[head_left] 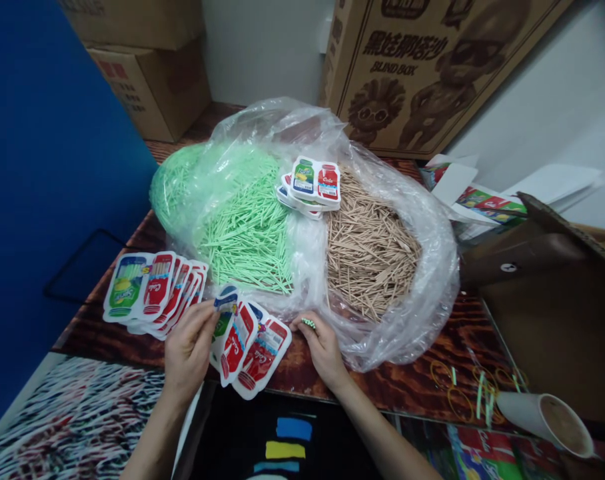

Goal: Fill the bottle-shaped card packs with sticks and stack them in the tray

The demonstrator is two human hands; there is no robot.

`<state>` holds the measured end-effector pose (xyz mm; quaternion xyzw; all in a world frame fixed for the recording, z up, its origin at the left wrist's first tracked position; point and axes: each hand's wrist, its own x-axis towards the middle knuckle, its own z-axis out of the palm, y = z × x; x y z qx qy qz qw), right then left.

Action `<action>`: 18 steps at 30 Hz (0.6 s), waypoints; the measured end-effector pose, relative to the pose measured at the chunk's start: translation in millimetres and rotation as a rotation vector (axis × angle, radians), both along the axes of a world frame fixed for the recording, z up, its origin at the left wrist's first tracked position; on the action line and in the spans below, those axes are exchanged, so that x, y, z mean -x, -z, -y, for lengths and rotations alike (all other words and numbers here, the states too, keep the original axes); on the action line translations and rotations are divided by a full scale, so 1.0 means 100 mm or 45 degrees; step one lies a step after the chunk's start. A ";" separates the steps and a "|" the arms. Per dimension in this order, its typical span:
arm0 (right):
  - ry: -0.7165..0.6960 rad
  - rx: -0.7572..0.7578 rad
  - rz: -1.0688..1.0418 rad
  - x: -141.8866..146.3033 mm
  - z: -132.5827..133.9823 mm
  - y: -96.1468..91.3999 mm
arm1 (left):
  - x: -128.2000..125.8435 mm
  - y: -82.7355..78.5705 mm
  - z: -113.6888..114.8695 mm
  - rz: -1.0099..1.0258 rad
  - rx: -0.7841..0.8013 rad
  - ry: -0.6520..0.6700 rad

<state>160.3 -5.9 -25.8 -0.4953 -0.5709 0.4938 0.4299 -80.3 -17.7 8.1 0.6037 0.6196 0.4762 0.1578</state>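
Note:
My left hand [188, 347] pinches the top edge of a jar-shaped double packet [238, 340] printed green and red with "Cola". Another such packet [267, 357] lies partly behind it at the table's front edge. In my closed right hand [325, 353] is a small bundle of green sticks [308, 323], only its ends showing. Ahead, a clear plastic bag [310, 260] holds loose green sticks [252, 227], and beside them brown sticks [372, 247] fill another bag opening. Several packets [155, 287] fan out left of my left hand.
A small stack of packets [315, 181] rests on the bags. Cardboard boxes [167, 87] and a large printed box [382, 73] stand behind. To the right are an open carton [547, 300], rubber bands [460, 403] and a tilted paper cup [547, 420]. A blue panel [47, 167] borders the left.

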 end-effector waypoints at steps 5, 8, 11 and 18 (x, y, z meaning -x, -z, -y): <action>0.021 0.041 -0.036 0.01 0.03 -0.05 | -0.21 -0.02 0.00 0.140 0.094 0.150; 0.063 0.117 -0.128 -0.01 0.00 -0.12 | -0.37 0.07 -0.01 0.170 0.182 0.294; 0.156 0.190 -0.388 -0.04 -0.15 -0.28 | -0.52 0.14 0.00 0.220 0.245 0.409; 0.022 0.432 -1.007 0.00 -0.63 -0.68 | -0.72 0.08 -0.04 0.392 0.282 0.516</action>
